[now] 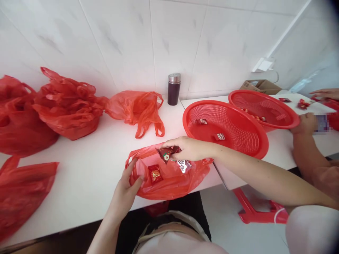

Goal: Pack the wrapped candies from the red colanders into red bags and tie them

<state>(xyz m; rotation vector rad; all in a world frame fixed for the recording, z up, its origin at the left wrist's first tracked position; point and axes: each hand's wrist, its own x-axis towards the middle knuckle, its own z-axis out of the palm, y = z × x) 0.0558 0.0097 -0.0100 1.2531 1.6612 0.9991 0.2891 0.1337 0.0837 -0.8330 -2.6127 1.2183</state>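
Red bag (169, 193): placed at the near edge of the table (82, 183), left of the red basket (238, 135); rim pinched by the left hand (126, 188). Brown packets (162, 154): gripped by the right hand (192, 148) over the mouth. Hazard, as judged: spillage could be caused by the limp rim sagging. Mouth turned upward; long axis laid left to right.

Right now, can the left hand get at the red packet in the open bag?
Probably yes: the red packet lies uncovered close beside the left hand, though that hand holds the edge of the bag and may need to let go.
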